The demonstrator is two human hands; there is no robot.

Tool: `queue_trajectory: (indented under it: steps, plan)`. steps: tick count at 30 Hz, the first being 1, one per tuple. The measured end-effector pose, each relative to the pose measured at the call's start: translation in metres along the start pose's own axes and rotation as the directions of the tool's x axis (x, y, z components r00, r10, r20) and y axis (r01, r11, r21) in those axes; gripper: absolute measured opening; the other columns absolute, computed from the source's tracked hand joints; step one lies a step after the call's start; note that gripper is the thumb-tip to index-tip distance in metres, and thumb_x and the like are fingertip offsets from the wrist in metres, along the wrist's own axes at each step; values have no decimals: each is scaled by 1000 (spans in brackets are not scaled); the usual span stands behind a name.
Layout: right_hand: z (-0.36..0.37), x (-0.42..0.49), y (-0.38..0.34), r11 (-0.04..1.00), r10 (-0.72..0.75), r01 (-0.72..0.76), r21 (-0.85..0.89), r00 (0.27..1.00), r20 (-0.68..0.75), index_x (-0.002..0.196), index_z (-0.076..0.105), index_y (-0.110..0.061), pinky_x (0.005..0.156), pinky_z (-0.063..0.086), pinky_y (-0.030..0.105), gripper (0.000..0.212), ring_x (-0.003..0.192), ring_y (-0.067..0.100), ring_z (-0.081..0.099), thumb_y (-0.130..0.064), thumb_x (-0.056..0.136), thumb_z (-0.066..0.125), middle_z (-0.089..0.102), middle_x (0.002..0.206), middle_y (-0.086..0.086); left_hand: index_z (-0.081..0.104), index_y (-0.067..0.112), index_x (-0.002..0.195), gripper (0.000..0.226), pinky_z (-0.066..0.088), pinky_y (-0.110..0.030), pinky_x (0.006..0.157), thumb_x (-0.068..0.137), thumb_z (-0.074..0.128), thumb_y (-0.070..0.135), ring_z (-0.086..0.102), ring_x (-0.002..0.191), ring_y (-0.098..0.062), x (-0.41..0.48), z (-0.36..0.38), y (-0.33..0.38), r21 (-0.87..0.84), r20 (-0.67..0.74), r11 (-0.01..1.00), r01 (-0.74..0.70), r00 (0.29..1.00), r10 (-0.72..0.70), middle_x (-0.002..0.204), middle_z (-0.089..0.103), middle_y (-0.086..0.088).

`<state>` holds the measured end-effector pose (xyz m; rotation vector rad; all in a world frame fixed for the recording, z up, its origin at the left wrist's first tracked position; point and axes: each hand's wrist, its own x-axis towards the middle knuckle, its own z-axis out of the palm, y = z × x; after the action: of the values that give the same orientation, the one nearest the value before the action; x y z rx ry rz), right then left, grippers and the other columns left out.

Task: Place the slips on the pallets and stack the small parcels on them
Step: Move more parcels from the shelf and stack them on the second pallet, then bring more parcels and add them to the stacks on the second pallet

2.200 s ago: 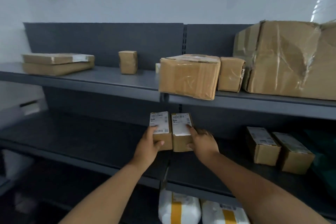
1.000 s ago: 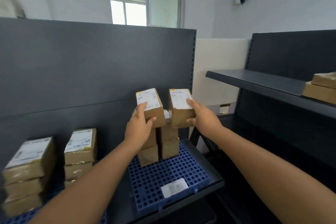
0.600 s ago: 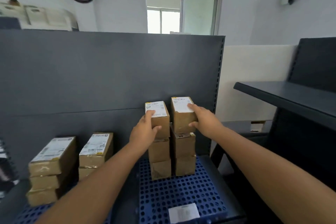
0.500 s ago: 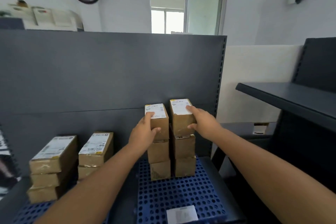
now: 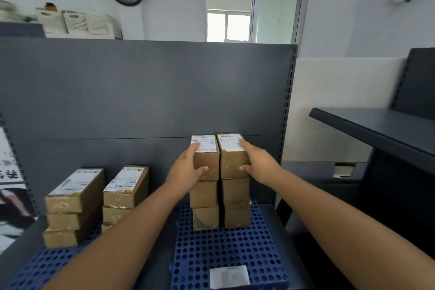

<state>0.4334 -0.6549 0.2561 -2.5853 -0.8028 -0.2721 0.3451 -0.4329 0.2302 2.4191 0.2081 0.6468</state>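
Two stacks of small brown parcels stand side by side at the back of a blue perforated pallet (image 5: 226, 249). My left hand (image 5: 186, 172) grips the top left parcel (image 5: 207, 160), which rests on the two parcels below it. My right hand (image 5: 259, 165) grips the top right parcel (image 5: 233, 160), seated on its own stack. Both top parcels carry white labels. A white slip (image 5: 229, 276) lies at the pallet's front edge.
A second blue pallet (image 5: 40, 268) at the left holds two more parcel stacks (image 5: 75, 205) (image 5: 126, 193). A dark grey shelf back panel (image 5: 141, 92) rises right behind the stacks. A dark shelf (image 5: 376, 129) juts out at the right.
I turned from the shelves to the pallets, carrying one parcel in each hand. Both parcels came down onto the two stacks, and my hands still hold them.
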Motion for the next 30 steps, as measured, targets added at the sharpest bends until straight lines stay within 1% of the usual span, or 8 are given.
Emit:
queue_trajectory:
  steps: [3, 6, 10, 14, 21, 25, 27, 30]
  plan:
    - [0, -2, -2, 1000, -14, 14, 11, 1000, -5, 152, 15, -32, 103, 42, 39, 84, 129, 25, 44, -25, 88, 68, 32, 154, 2, 28, 35, 146, 76, 49, -40, 97, 85, 73, 34, 50, 126, -26, -3, -3, 2, -4, -13, 1000, 0, 1000, 0, 149, 44, -5]
    - [-1, -5, -2, 1000, -6, 6, 2, 1000, -4, 153, 10, -35, 103, 42, 40, 87, 132, 26, 42, -25, 89, 68, 28, 156, 1, 28, 34, 147, 78, 48, -39, 98, 84, 74, 35, 48, 129, -25, -7, -5, 3, -8, -27, 1000, -11, 1000, 11, 152, 39, -4]
    - [-5, -12, -4, 1000, 1, -1, -7, 1000, -2, 153, 9, -35, 104, 43, 42, 89, 133, 26, 41, -26, 88, 69, 27, 157, 2, 28, 33, 148, 80, 42, -39, 104, 83, 74, 36, 41, 135, -24, -15, -8, 2, -26, -31, 1000, -15, 999, 14, 158, 28, -6]
    - [-8, -19, -5, 999, 17, -17, -28, 1000, -16, 153, 8, -35, 105, 44, 43, 91, 134, 26, 41, -28, 86, 71, 29, 156, 3, 26, 33, 149, 82, 39, -39, 105, 83, 74, 37, 38, 138, -24, -21, -12, 0, -31, -20, 999, -16, 1000, 15, 159, 25, -5]
    - [-5, -30, -3, 999, 34, -35, -15, 999, -42, 151, 10, -39, 97, 50, 42, 93, 124, 24, 51, -26, 84, 73, 33, 154, 3, 21, 37, 149, 88, 42, -38, 102, 81, 76, 41, 41, 136, -26, -30, -13, -8, -5, -18, 1000, -17, 1000, 17, 160, 22, -6]
    - [-4, -34, -2, 999, 40, -41, -13, 998, -55, 149, 4, -43, 95, 51, 39, 98, 120, 24, 53, -28, 83, 75, 35, 152, 6, 20, 42, 147, 87, 45, -41, 102, 80, 75, 43, 42, 135, -29, -36, -14, -13, 24, -31, 1000, -15, 999, 16, 161, 17, -8]
    - [-4, -37, -3, 998, 56, -57, -9, 995, -87, 148, -3, -46, 89, 52, 36, 105, 114, 23, 56, -28, 82, 76, 41, 147, 9, 20, 42, 147, 86, 39, -48, 109, 80, 75, 44, 29, 142, -32, -39, -15, -14, 55, -55, 998, -26, 998, 29, 161, 13, -9]
    - [-7, -47, -4, 996, 86, -87, 1, 987, -132, 145, -14, -49, 78, 51, 32, 113, 101, 20, 58, -27, 81, 77, 49, 137, 13, 22, 40, 149, 85, 17, -54, 118, 81, 73, 47, 2, 149, -33, -42, -19, -13, 155, -101, 984, -86, 990, 103, 162, 7, -11]
